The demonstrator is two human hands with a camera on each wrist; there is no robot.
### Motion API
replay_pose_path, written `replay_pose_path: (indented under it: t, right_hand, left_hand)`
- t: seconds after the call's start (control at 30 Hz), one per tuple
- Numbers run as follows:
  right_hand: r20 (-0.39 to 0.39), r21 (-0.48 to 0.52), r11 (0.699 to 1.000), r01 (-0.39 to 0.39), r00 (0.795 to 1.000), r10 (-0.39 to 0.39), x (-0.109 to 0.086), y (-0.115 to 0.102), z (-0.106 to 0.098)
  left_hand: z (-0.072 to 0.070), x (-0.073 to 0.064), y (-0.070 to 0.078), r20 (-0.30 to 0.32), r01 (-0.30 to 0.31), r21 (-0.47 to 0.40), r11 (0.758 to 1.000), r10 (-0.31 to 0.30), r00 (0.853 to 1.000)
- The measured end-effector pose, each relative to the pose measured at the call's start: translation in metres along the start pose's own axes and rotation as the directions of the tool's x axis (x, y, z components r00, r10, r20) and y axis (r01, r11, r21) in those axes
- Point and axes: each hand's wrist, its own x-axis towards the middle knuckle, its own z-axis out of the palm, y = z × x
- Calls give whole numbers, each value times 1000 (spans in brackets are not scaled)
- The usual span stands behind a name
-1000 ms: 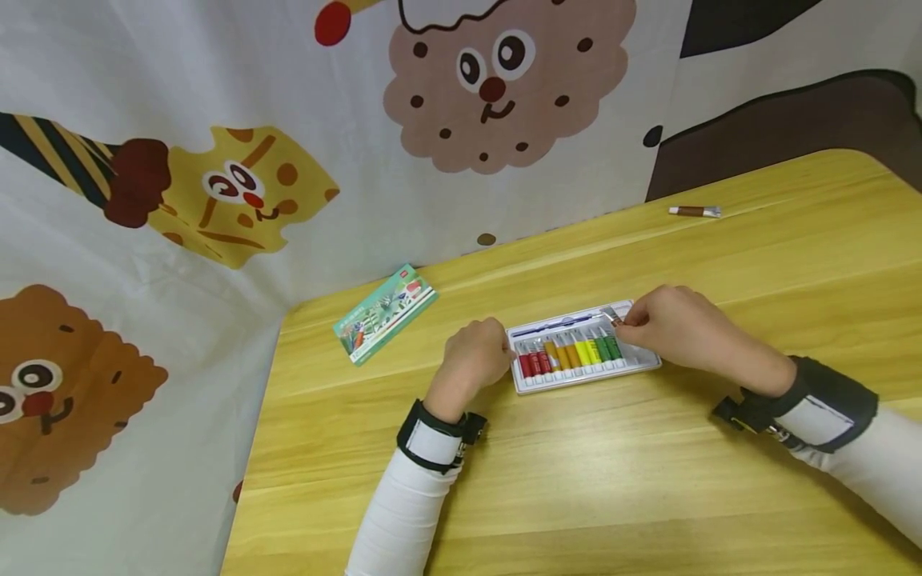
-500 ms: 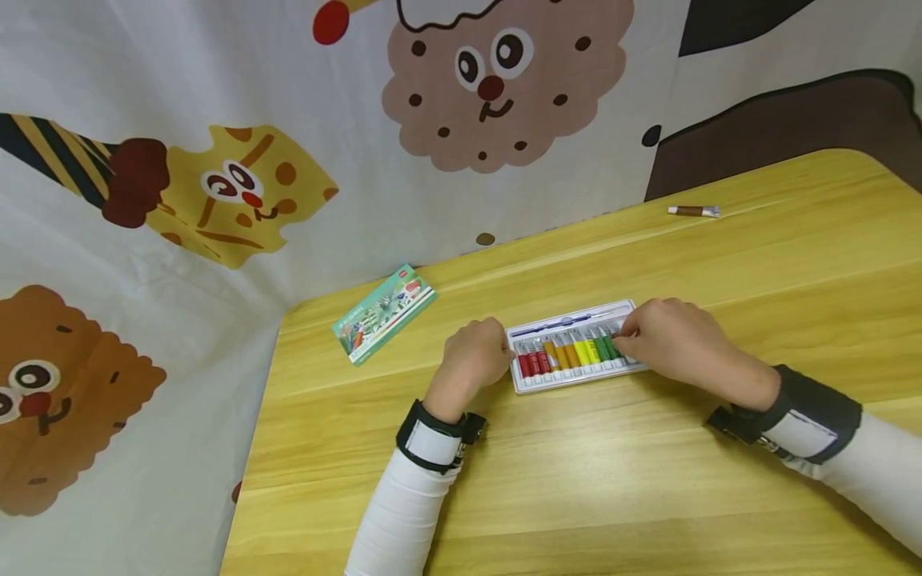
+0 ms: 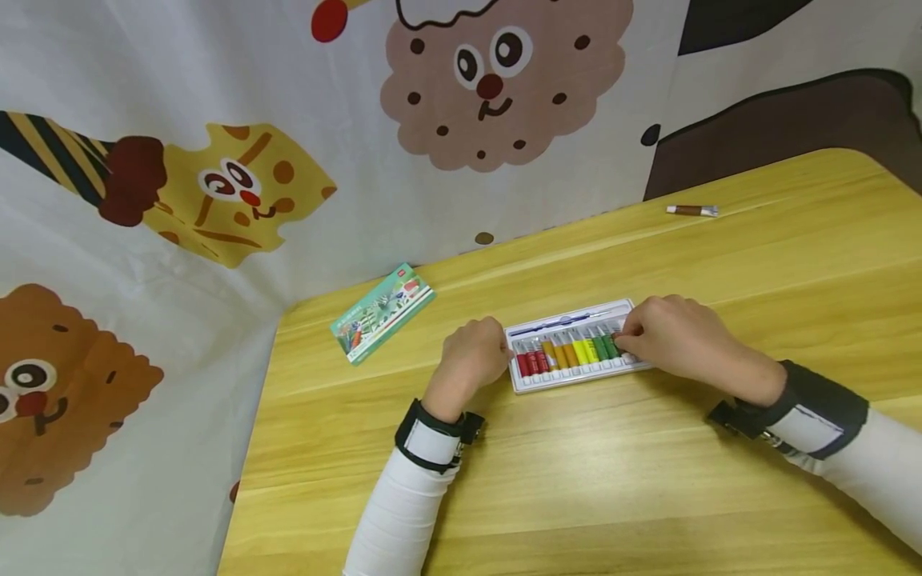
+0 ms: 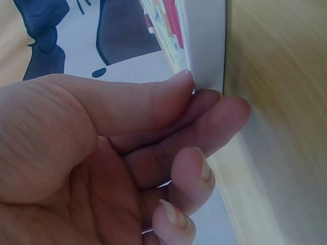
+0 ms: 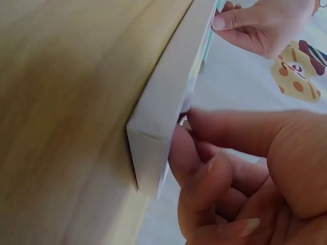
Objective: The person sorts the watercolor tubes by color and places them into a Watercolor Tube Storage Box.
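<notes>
A white tray (image 3: 529,390) lies on the table between both hands, holding a row of red, orange, yellow and green paint tubes (image 3: 582,352) and a blue paintbrush (image 3: 551,326). My left hand (image 3: 473,358) pinches the tray's left end, thumb on the rim and fingers against the outer side, as the left wrist view shows. Over the tray's right end, my right hand (image 3: 677,340) pinches a small paint tube (image 5: 186,101) between thumb and forefinger. Most of that tube is hidden by the fingers.
A green illustrated box (image 3: 384,314) lies at the table's back left. One brown paint tube (image 3: 692,210) rests by itself near the back edge at right. Behind the table hangs a white cloth (image 3: 403,208) printed with cartoon biscuits.
My right hand has moved slightly left and down, bringing its paint tube from above the tray into the right end of the row. The left hand has stayed on the tray.
</notes>
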Motion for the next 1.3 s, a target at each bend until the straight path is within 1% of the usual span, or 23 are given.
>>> replay_pose_path:
  t: [0.1,0.17,0.5,1.07,1.2,1.3]
  right_hand:
    - [30,-1,1000,-5,1000,5,0,1,-1]
    - [36,0,1000,-6,999,6,0,2,-1]
    - [28,-9,1000,4,1000,-4,-1,2,1]
    - [31,-3,1000,7,999,-7,1,1,0]
    - [18,12,1000,6,1000,-6,2,2,-6]
    - [-23,7,1000,13,1000,-13,4,6,-14]
  left_hand:
    - [0,0,1,6,0,-2,1000,0,1000]
    - [0,0,1,6,1,1,1000,-1,1000]
    - [0,1,1,8,3,8,1000,-3,1000]
    - [0,1,0,-22,-7,34,999,7,1000]
    - [-1,0,0,-20,-3,34,999,4,1000]
    - [-1,0,1,-18,-6,34,999,6,1000]
